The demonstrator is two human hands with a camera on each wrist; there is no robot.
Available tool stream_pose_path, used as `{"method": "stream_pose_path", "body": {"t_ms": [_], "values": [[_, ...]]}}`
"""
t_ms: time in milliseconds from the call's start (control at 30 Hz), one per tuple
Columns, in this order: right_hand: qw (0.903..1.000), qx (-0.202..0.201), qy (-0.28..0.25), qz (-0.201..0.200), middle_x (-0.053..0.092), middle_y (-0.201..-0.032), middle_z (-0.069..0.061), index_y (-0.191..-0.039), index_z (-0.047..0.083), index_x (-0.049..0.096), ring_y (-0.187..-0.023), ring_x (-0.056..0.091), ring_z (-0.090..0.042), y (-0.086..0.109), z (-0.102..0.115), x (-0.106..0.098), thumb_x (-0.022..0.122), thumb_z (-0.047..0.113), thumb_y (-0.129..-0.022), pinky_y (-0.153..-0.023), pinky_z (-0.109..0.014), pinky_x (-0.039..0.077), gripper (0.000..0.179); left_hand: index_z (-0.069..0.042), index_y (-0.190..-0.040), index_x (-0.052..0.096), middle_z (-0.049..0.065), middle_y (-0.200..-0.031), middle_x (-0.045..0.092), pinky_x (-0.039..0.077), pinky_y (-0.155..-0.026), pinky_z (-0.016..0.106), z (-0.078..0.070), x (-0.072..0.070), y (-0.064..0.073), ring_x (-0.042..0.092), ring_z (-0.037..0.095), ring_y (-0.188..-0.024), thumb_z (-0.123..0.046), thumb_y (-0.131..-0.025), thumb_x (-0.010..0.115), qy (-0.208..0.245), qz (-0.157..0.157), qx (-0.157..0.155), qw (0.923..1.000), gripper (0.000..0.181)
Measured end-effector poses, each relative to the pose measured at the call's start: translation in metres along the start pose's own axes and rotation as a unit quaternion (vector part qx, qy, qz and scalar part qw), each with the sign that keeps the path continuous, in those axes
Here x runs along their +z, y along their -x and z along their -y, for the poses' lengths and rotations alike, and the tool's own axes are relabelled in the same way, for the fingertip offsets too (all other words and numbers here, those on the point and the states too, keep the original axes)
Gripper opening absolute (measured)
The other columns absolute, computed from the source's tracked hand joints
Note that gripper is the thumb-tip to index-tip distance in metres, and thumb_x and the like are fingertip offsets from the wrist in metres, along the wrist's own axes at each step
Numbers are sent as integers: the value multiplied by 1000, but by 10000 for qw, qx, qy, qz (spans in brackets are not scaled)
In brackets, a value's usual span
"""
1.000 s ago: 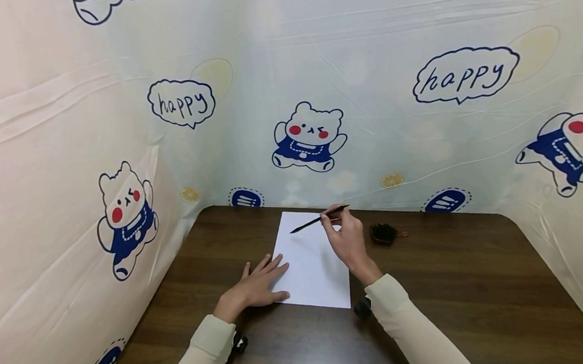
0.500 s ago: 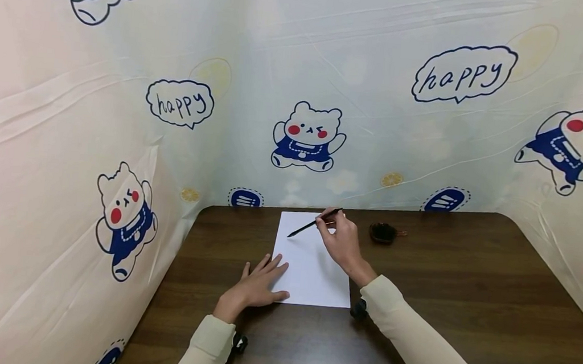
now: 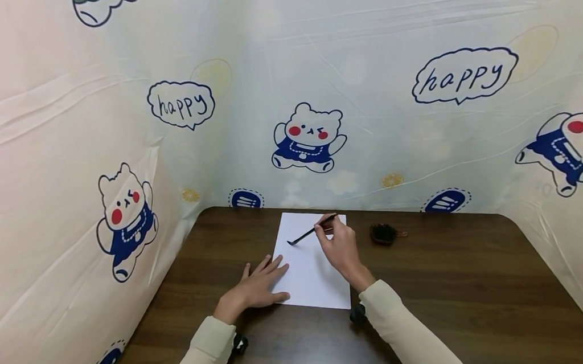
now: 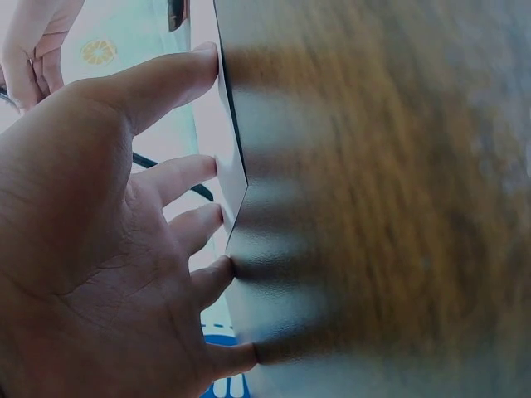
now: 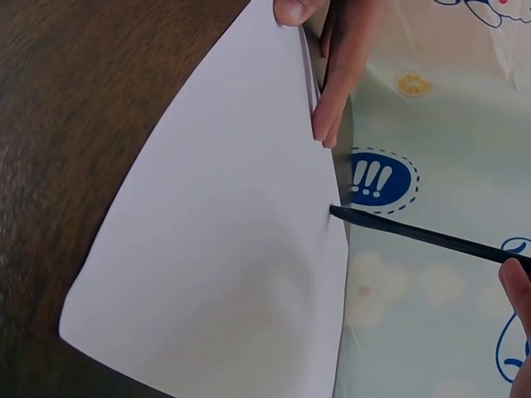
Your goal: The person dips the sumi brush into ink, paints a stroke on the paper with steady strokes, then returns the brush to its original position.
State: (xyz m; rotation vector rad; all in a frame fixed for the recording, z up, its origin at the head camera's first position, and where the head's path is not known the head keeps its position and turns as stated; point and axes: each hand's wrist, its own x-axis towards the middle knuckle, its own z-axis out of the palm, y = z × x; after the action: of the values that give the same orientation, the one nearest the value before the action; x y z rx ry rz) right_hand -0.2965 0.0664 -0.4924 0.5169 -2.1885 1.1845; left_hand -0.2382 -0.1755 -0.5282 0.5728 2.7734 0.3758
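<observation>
A sheet of white paper (image 3: 314,284) lies on the brown table. My right hand (image 3: 342,246) pinches a slim black brush (image 3: 309,235), held slanted, with its tip low and to the left. That tip bends against the upper left part of the sheet; in the right wrist view the brush (image 5: 423,235) meets the paper (image 5: 216,207) near one edge. Fingers spread, my left hand (image 3: 259,285) rests on the lower left edge of the sheet. The left wrist view shows the palm of the left hand (image 4: 124,240) and its fingertips down on the paper and table.
A small dark dish (image 3: 383,234) with a reddish piece at its right side stands right of the paper. Printed cloth (image 3: 376,154) with bears and "happy" bubbles hangs behind and at both sides of the table (image 3: 442,285).
My right hand has come down and slightly left and nearer, bringing the brush tip, straight before, to a bend on the paper. The left hand has stayed in place.
</observation>
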Motion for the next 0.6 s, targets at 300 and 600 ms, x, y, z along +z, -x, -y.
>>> {"method": "stream_pose_path", "body": {"t_ms": [300, 600], "values": [[9997, -109, 206, -9, 68, -88, 0, -99, 11, 63, -78, 72, -13, 0, 2, 0, 65, 14, -93, -63, -26, 58, 7, -28, -155, 29, -2, -166, 13, 3, -112, 74, 0, 0, 0, 4, 31, -154, -62, -90, 57, 23, -10, -12, 10000, 79], [9997, -85, 214, 34, 69, -88, -3, -100, 11, 61, -78, 72, -15, 0, 1, 0, 64, 14, -94, -64, -35, 60, 7, -29, -155, 28, -2, -166, 13, 4, -113, 74, 1, 0, 0, 4, 30, -154, -62, -90, 57, 67, -19, -12, 10000, 79]]}}
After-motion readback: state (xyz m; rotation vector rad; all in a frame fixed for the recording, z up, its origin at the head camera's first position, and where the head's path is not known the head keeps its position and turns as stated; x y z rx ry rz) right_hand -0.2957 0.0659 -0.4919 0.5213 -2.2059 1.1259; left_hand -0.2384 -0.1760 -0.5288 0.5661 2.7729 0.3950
